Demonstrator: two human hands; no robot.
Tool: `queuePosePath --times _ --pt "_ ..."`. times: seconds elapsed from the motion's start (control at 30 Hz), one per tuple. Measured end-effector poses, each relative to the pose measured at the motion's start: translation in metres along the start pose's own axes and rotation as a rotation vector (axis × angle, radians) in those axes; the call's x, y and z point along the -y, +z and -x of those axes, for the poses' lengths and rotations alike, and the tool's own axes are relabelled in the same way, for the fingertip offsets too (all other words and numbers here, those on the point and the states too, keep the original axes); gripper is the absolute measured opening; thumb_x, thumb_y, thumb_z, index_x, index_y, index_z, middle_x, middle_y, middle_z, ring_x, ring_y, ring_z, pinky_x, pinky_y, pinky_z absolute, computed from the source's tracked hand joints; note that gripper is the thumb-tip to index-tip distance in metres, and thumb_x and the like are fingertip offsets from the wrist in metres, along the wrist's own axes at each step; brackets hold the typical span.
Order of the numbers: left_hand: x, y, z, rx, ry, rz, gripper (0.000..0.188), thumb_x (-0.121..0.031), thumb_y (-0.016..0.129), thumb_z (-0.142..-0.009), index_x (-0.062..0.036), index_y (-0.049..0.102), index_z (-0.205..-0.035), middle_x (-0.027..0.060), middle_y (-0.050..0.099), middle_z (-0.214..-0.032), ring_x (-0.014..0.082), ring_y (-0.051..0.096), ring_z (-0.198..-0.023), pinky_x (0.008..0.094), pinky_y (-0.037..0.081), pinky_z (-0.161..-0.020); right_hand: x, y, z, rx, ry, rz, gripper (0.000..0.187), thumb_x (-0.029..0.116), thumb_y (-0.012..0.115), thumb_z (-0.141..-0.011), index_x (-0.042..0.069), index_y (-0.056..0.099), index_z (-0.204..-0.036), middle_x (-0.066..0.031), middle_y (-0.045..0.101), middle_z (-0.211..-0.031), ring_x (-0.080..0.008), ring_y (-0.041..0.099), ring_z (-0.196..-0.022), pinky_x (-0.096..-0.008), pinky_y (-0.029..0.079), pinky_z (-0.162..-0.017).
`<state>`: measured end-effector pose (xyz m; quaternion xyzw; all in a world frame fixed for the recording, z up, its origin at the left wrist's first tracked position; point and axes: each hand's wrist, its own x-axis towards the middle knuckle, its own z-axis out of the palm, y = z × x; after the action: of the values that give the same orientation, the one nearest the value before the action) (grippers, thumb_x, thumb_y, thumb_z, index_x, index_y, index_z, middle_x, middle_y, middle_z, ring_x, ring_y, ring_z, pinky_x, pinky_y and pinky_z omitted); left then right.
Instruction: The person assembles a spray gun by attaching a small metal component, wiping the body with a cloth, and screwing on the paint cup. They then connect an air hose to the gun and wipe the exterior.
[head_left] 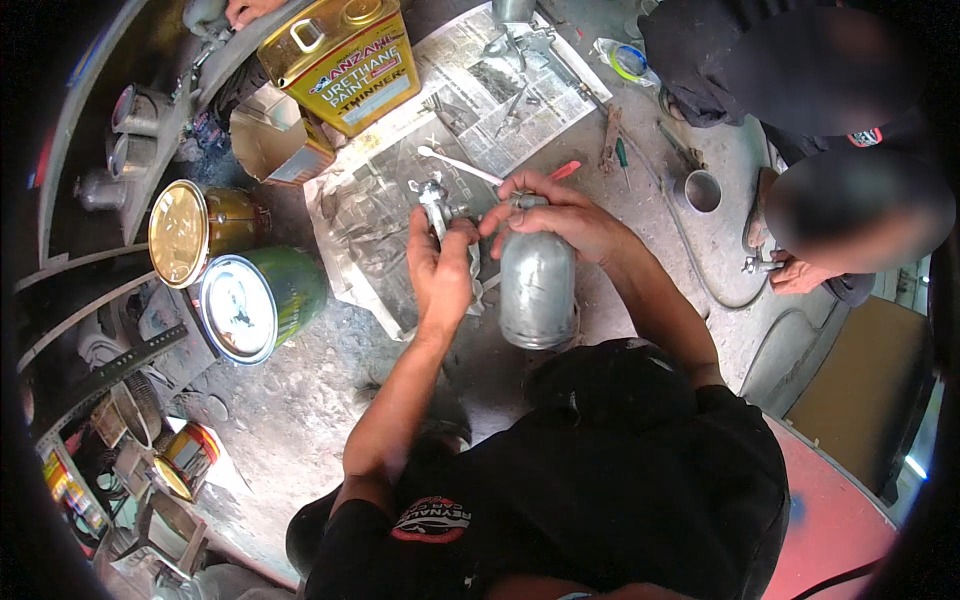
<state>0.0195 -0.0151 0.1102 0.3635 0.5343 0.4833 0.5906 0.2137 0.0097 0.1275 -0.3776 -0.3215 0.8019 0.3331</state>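
Note:
In front of me, my left hand [443, 280] is closed round a silver metal spray gun [432, 200], with its head pointing up and away from me. My right hand [572, 218] grips a grey metal paint cup [537, 290] from above, its fingers wrapped about the narrow top end. The cup's rounded body hangs below those fingers, just right of the gun. Whether gun and cup are joined is hidden by my fingers. Beyond them a white stick [460, 165] lies on newspaper [370, 235], and a red strip-like piece [565, 171] shows past my right fingers.
A yellow thinner can [350, 75] stands on the newspaper's far side, beside an open cardboard box [275, 145]. Two paint tins [178, 232] are at left. Right are a screwdriver [622, 160], a metal cup [698, 191], a hose [700, 270] and a co-worker's hand [795, 273] on a metal fitting.

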Motion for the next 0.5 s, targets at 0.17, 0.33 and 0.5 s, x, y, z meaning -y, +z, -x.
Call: queuePosePath --times 0.17,0.33,0.5 --pt "0.013 -0.002 0.009 -0.025 0.046 -0.177 0.032 -0.011 0.053 -0.089 0.0016 0.056 -0.118 0.0079 0.061 -0.089 0.0158 0.056 -0.084 0.0286 0.044 -0.081 0.004 -0.015 0.009 -0.063 -0.014 -0.205 0.028 0.028 0.064 -0.095 0.002 0.065 -0.103 -0.0150 0.069 -0.097 -0.0255 0.071 -0.090 -0.0379 0.059 -0.076" --pt "0.005 0.029 0.026 -0.053 -0.048 0.134 0.029 -0.009 0.053 -0.088 0.0029 0.055 -0.116 0.0056 0.057 -0.086 0.0137 0.051 -0.080 0.0271 0.042 -0.078 0.012 -0.017 0.027 -0.170 0.199 -0.223 0.035 0.030 0.066 -0.095 0.001 0.070 -0.114 -0.0104 0.068 -0.095 -0.0168 0.067 -0.082 -0.0319 0.057 -0.074" --pt "0.002 0.030 0.023 0.015 -0.049 0.053 0.030 -0.009 0.054 -0.090 0.0024 0.055 -0.117 0.0034 0.055 -0.084 0.0127 0.049 -0.077 0.0258 0.041 -0.075 0.014 -0.019 0.032 -0.151 0.025 -0.140 0.028 0.016 0.064 -0.093 0.002 0.070 -0.116 -0.0104 0.070 -0.101 -0.0128 0.065 -0.087 -0.0287 0.053 -0.078"
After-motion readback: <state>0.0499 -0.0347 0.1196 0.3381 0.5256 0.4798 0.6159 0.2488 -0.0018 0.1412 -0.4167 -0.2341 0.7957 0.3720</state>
